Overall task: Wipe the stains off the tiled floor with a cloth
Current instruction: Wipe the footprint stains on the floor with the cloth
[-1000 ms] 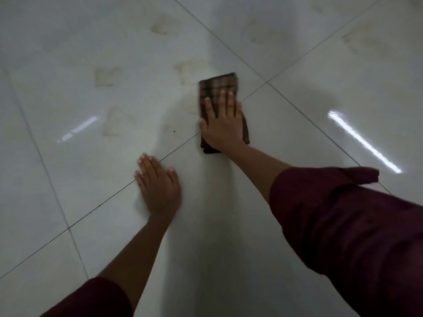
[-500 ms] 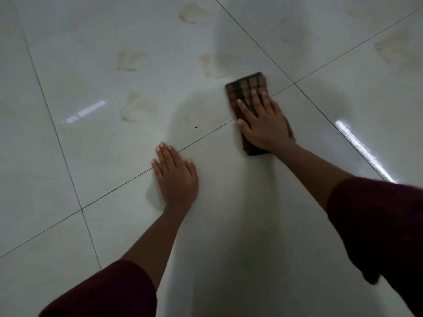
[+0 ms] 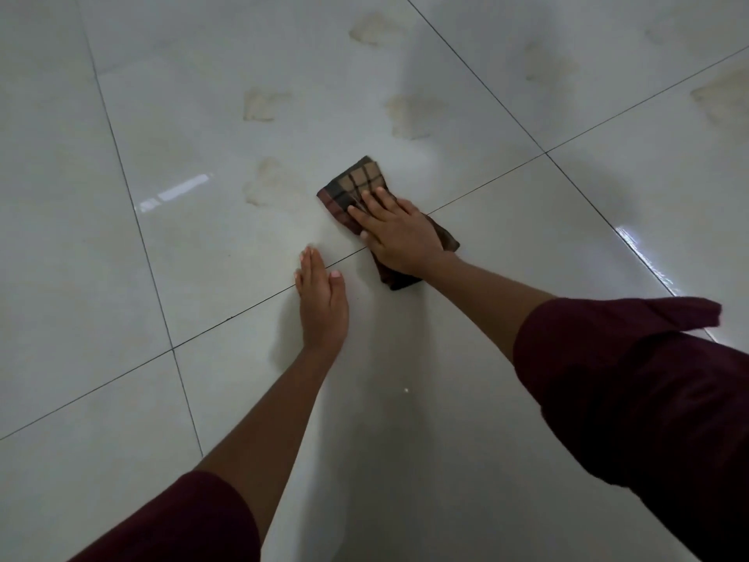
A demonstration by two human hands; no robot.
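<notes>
A folded brown checked cloth (image 3: 356, 184) lies on the glossy pale tiled floor (image 3: 202, 277). My right hand (image 3: 399, 233) presses flat on the cloth with straight fingers, covering its middle. Just left of the cloth is a pale brown stain (image 3: 265, 184). More stains show farther off: one at the upper left (image 3: 263, 104), one above the cloth (image 3: 409, 115), one near the top (image 3: 375, 29). My left hand (image 3: 322, 298) rests flat on the floor beside a grout line, fingers together, a little left of and nearer than the cloth.
Dark grout lines (image 3: 486, 184) cross the floor. Further faint stains lie at the far right (image 3: 721, 95) and upper right (image 3: 547, 62). Bright light reflections sit at the left (image 3: 174, 192) and right (image 3: 644, 257). My dark red sleeves fill the lower corners.
My right hand has slid the cloth leftwards across the tile, closer to the stain on its left. My left hand has turned slightly and lies closer to the cloth.
</notes>
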